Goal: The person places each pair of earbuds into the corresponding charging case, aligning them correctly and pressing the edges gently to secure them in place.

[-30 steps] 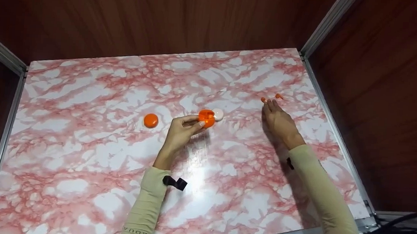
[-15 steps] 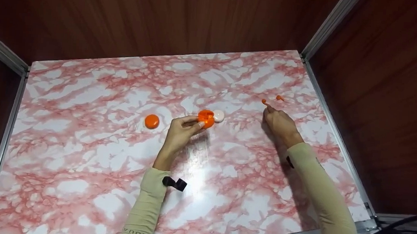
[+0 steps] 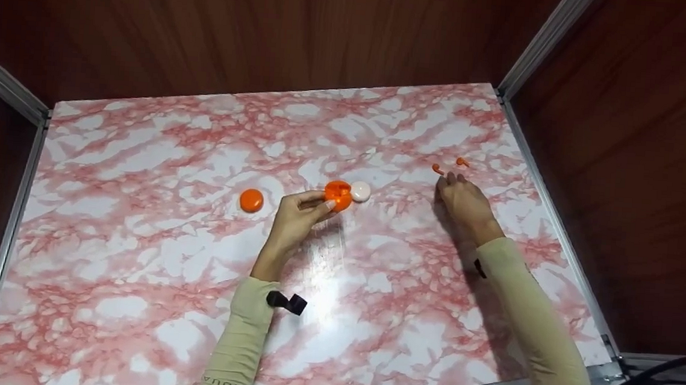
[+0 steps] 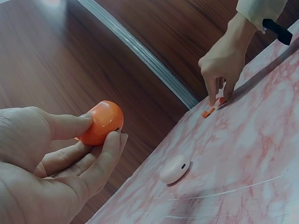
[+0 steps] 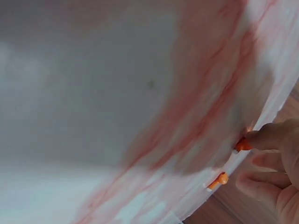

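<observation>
My left hand [image 3: 299, 216] grips an orange earbud case [image 3: 338, 196] between thumb and fingers, raised over the table with its lid up and hollow inside showing. From the left wrist the same case [image 4: 103, 122] shows its smooth rounded shell. At the back right, my right hand [image 3: 469, 207] reaches low to an orange earbud [image 3: 437, 168], fingertips at its stem. In the right wrist view a fingertip partly covers this earbud [image 5: 243, 144], the other fingers curled beside it. A second orange earbud [image 3: 462, 162] lies just to its right on the table.
A round white case [image 3: 360, 192] lies just right of the held case. Another round orange case [image 3: 251, 200] sits left of my left hand. The pink-and-white marbled table [image 3: 133, 262] is bordered by metal rails and dark wood panels [image 3: 270, 30].
The right hand has drawn back slightly, and its fingers have shifted at the near earbud's stem. My left hand keeps the case nearly still. The head view has shifted a little.
</observation>
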### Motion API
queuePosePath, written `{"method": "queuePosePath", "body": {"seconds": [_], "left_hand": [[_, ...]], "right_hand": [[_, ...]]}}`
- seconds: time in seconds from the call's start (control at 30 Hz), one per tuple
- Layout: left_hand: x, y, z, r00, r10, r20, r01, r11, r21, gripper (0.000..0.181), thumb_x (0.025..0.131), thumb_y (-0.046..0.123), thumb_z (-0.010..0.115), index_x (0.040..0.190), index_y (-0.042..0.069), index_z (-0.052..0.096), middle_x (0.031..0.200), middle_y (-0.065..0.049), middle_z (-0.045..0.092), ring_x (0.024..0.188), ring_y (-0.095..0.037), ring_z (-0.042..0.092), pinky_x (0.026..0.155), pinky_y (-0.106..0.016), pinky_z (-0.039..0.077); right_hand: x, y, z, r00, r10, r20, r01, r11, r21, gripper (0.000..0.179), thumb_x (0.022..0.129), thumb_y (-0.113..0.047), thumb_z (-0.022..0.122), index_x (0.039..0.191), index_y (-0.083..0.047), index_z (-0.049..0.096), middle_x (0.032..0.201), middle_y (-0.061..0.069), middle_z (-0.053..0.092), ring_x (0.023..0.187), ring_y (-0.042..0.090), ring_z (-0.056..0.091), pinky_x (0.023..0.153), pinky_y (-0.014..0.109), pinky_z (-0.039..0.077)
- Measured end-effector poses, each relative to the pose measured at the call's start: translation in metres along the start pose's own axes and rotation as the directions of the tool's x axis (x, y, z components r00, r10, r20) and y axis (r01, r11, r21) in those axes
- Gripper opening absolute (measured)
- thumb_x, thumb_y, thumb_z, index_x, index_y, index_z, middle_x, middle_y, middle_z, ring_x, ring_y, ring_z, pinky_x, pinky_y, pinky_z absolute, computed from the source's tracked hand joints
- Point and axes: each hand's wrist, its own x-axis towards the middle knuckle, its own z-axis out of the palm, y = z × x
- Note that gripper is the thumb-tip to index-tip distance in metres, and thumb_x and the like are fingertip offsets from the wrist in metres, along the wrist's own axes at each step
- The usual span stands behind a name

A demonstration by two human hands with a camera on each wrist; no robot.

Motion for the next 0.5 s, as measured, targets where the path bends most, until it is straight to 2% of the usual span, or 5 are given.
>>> {"method": "queuePosePath", "body": {"seconds": [0.13, 0.5], "left_hand": [[0.0000, -0.0014, -0.0001, 1.000, 0.002, -0.002, -0.002, 1.000, -0.004, 0.032, 0.097, 0.001, 0.073, 0.126, -0.011, 0.069, 0.123, -0.028, 0.072, 0.100, -0.019, 0.076, 0.089, -0.029, 0.066], [0.0002, -0.0040, 0.0001, 1.000, 0.004, 0.007, -0.004, 0.998, 0.055, 0.034, 0.097, 0.005, 0.075, 0.128, -0.007, 0.070, 0.125, -0.028, 0.072, 0.102, -0.019, 0.076, 0.090, -0.028, 0.066]], "right_hand": [[-0.0027, 0.0005, 0.0004, 0.999, 0.014, 0.032, -0.016, 0.998, 0.068, 0.017, 0.098, 0.012, 0.054, 0.110, 0.011, 0.066, 0.094, 0.024, 0.066, 0.076, 0.043, 0.070, 0.058, 0.051, 0.063], [-0.0070, 0.0041, 0.0045, 0.999, -0.014, 0.043, 0.009, 0.995, 0.102, 0.020, 0.096, 0.012, 0.058, 0.115, 0.010, 0.067, 0.098, 0.021, 0.065, 0.075, 0.043, 0.071, 0.060, 0.050, 0.064]]}}
